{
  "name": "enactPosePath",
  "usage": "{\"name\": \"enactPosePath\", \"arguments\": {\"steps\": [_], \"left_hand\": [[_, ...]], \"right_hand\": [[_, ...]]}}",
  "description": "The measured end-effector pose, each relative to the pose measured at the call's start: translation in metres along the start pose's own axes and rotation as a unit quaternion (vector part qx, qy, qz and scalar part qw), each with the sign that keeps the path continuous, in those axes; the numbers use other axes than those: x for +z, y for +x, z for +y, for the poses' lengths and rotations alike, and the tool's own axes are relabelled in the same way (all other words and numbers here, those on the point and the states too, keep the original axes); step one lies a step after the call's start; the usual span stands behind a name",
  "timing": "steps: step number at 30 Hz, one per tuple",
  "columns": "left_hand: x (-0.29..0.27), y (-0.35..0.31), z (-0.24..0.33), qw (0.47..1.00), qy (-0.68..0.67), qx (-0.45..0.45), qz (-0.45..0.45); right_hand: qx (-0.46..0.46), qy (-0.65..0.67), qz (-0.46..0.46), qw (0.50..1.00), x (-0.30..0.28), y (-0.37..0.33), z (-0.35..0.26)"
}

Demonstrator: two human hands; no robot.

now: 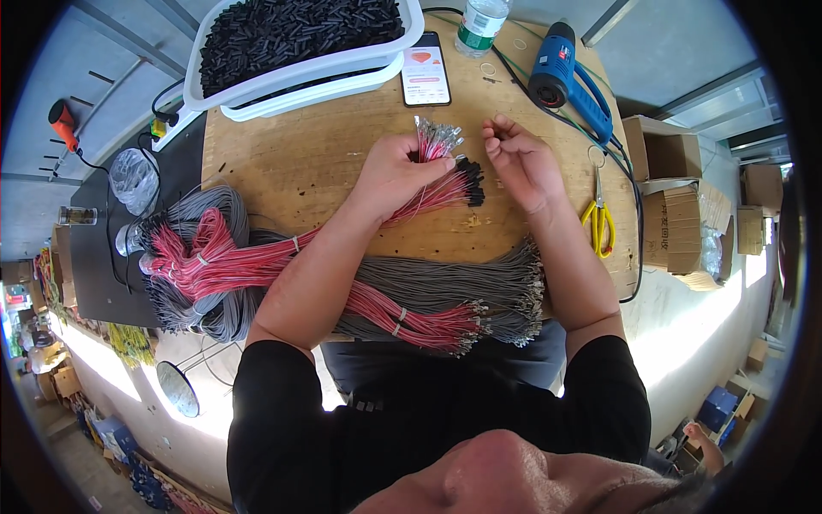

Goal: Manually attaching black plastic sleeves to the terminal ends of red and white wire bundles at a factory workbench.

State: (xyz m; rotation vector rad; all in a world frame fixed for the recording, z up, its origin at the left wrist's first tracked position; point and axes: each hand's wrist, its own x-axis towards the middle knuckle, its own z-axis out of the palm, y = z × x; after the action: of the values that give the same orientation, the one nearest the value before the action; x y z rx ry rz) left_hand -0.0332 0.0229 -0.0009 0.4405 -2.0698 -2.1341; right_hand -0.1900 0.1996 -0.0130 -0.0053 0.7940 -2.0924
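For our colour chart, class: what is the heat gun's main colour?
Blue: the heat gun shows best in the head view.

Site was a workshop: wooden desk (291, 146) bore bundled red wires (274, 257), a blue heat gun (552, 75) and a tub (195, 73) of black sleeves (300, 38); cardboard boxes (666, 227) stood nearby.

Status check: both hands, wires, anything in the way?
Left hand gripping red wires, metal ends exposed. Right hand beside them, apart; whether it pinches anything, unclear. Yellow scissors off to the right, seemingly not blocking.
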Motion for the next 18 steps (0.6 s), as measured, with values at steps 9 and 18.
{"name": "enactPosePath", "arguments": {"steps": [9, 18], "left_hand": [[-0.002, 0.0, -0.002, 1.0, 0.005, 0.012, 0.001], [-0.002, 0.001, -0.004, 0.999, -0.041, -0.009, 0.007]], "right_hand": [[-0.01, -0.058, 0.002, 0.998, -0.001, 0.0, 0.005], [0.021, -0.099, -0.029, 0.994, 0.002, -0.005, 0.006]]}}
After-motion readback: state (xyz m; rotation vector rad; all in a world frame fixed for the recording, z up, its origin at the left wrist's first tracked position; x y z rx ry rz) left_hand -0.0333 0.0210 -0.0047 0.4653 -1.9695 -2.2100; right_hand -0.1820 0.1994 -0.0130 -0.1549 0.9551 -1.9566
